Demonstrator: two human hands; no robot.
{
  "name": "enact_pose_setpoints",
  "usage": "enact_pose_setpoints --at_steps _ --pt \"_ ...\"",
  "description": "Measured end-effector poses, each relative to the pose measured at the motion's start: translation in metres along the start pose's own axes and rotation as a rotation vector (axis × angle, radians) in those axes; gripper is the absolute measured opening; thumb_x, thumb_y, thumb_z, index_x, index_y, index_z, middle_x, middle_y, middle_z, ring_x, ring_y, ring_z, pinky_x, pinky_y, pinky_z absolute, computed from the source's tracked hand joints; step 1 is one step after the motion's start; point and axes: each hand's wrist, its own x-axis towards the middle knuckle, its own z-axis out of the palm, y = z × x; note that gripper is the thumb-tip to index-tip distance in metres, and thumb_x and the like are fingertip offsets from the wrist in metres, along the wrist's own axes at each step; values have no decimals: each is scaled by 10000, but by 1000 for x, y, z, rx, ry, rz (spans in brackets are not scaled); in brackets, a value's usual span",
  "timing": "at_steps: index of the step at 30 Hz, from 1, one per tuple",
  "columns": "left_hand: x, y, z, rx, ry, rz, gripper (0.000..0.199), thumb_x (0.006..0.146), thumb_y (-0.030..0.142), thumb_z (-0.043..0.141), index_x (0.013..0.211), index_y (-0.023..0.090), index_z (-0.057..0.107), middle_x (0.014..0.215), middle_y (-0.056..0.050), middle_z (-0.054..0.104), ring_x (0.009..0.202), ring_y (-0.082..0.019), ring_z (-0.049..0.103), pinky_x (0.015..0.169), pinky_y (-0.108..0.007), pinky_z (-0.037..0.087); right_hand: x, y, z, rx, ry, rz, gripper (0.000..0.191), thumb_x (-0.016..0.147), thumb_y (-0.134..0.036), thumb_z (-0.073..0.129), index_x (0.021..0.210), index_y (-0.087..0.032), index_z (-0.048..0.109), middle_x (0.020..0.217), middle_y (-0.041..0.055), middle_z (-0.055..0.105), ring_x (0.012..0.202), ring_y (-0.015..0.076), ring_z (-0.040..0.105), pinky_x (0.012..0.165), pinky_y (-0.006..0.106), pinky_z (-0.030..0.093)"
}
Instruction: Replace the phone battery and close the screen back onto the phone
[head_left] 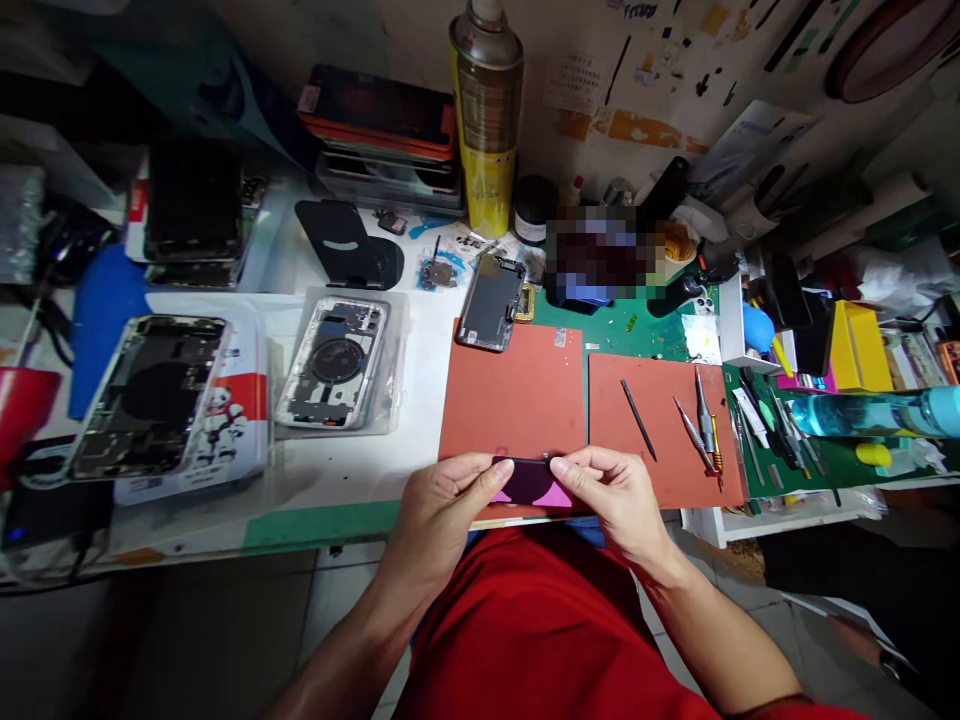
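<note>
Between my two hands is a flat, thin black-and-pink piece [531,484], held level just above the front edge of the reddish-brown mat [510,400]. My left hand [448,500] pinches its left end between thumb and fingers. At the opposite end, the thumb and fingers of my right hand [616,495] grip its upper right corner. Black covers the top of the piece, and pink shows along the lower part. A phone screen assembly [491,302] lies at the mat's far edge. On a second mat [611,385] rest a black pry stick [638,420] and tweezers [694,435].
Left of the mats lie two opened phone housings [154,400] [330,362]. A black phone stand [341,245] and a yellow spray can [487,130] stand behind. Rightward are a blue bottle [870,412] and a yellow box [862,345]. Another person's arm [855,635] shows lower right.
</note>
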Motion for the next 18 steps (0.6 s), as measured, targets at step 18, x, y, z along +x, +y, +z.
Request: enact_pose_setpoints --at_steps 18 --pt "2 6 12 25 0 -4 292 841 477 853 924 198 839 881 -70 856 814 -230 799 749 -293 615 1 0 3 62 -33 48 394 762 -540 1003 802 -202 806 871 72 867 835 235 841 810 330 665"
